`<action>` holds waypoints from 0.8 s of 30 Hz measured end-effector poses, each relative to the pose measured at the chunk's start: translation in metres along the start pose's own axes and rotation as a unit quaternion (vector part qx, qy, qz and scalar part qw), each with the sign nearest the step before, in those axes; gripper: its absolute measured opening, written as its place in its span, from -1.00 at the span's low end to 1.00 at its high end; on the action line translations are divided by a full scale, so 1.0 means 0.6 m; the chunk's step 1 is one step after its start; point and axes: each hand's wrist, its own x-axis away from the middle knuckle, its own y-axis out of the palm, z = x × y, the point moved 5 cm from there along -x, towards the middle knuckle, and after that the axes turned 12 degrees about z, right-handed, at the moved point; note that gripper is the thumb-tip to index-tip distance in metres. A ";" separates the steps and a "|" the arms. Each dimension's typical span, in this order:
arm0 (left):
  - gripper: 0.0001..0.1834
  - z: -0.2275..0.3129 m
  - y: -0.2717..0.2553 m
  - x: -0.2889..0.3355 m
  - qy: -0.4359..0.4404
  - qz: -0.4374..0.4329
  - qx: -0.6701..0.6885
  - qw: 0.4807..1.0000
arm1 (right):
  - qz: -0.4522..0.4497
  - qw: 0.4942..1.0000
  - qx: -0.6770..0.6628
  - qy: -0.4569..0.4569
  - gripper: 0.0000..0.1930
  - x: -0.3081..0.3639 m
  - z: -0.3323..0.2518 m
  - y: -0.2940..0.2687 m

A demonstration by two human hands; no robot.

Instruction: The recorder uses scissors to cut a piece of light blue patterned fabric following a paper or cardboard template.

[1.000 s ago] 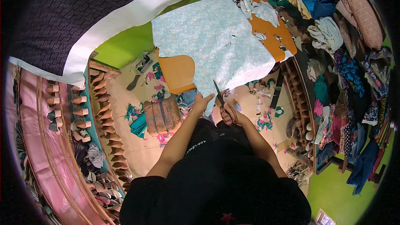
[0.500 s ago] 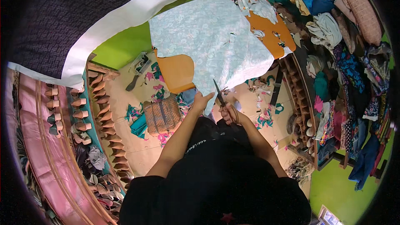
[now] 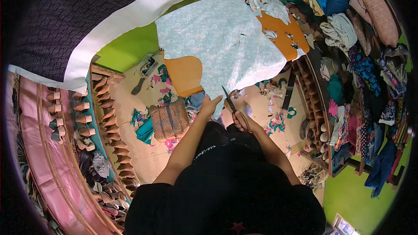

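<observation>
A pale blue patterned fabric (image 3: 213,30) lies over an orange-topped table (image 3: 185,74), and a narrow tail of it hangs toward me. My left hand (image 3: 210,105) pinches that tail near its lower end. In my right hand (image 3: 242,122) is a pair of dark scissors (image 3: 229,99), my fingers wrapped round the handles. The blades point away from me, up along the right side of the tail, close to the cloth's cut edge. Whether the blades touch the cloth I cannot tell.
A woven brown bag (image 3: 170,121) sits on the floor among colourful scraps (image 3: 277,124). Racks of wooden shoe lasts (image 3: 114,137) stand at the left. Shelves heaped with folded fabrics (image 3: 339,32) line the right side. Pale offcuts (image 3: 275,9) lie on the table's far right.
My right hand and the scissors have shifted slightly right and toward me. My left hand keeps its hold on the fabric, nearly in place.
</observation>
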 end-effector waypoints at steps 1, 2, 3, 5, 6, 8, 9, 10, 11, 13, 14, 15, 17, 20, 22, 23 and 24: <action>-0.74 -0.002 -0.002 0.000 -0.009 -0.001 -0.002 1.000 | -0.001 1.000 0.001 0.000 -0.44 0.003 -0.004 0.004; -0.74 -0.003 -0.004 0.000 -0.008 0.000 -0.001 1.000 | 0.003 1.000 0.015 -0.002 -0.44 0.005 -0.007 0.008; -0.74 -0.004 -0.006 0.000 -0.009 -0.003 -0.009 1.000 | 0.006 1.000 0.030 -0.003 -0.45 0.007 -0.011 0.013; -0.74 0.016 -0.001 0.009 -0.011 -0.011 -0.019 1.000 | 0.003 1.000 0.010 -0.005 -0.45 0.010 -0.020 0.021; -0.74 0.031 0.004 0.019 -0.044 -0.010 -0.068 0.997 | 0.000 1.000 -0.011 -0.006 -0.45 0.009 -0.024 0.020; -0.74 0.041 0.004 0.030 -0.074 -0.004 -0.114 0.991 | 0.003 0.999 -0.046 0.015 -0.59 -0.007 -0.018 0.018; -0.74 0.040 0.004 0.030 -0.064 0.001 -0.092 0.994 | 0.007 0.996 -0.081 0.038 -0.71 -0.012 -0.013 0.015; -0.74 0.038 0.001 0.028 -0.054 0.008 -0.068 0.996 | 0.006 0.996 -0.080 0.037 -0.71 -0.012 -0.013 0.016; -0.74 0.033 -0.002 0.025 -0.053 0.009 -0.068 0.996 | 0.005 1.000 -0.012 0.008 -0.60 -0.011 -0.014 0.015; -0.75 0.017 -0.006 0.015 -0.063 0.002 -0.057 0.996 | 0.004 0.998 0.056 -0.022 -0.49 -0.004 -0.013 0.013; -0.75 0.002 -0.011 0.009 -0.063 0.005 -0.056 0.996 | 0.007 0.994 0.093 -0.057 -0.50 0.003 -0.017 0.016; -0.76 -0.008 -0.013 0.003 -0.033 0.004 -0.020 0.999 | 0.009 0.987 0.130 -0.091 -0.50 0.007 -0.022 0.020; -0.77 -0.008 -0.008 -0.001 -0.004 -0.003 0.013 1.000 | 0.016 0.991 0.109 -0.080 -0.50 0.009 -0.022 0.019; -0.77 -0.008 -0.005 0.001 -0.011 -0.013 -0.024 1.000 | 0.021 0.998 0.051 -0.039 -0.51 0.004 -0.024 0.019; -0.77 -0.008 -0.001 0.003 -0.037 -0.030 -0.005 0.999 | 0.019 1.000 0.014 -0.010 -0.51 -0.005 -0.023 0.023; -0.77 -0.010 -0.003 0.002 -0.037 -0.029 -0.005 0.999 | 0.027 1.000 -0.004 -0.011 -0.55 -0.013 -0.023 0.025; -0.77 -0.009 -0.003 0.001 -0.025 -0.033 -0.003 0.999 | 0.036 0.999 -0.022 -0.013 -0.59 -0.017 -0.023 0.025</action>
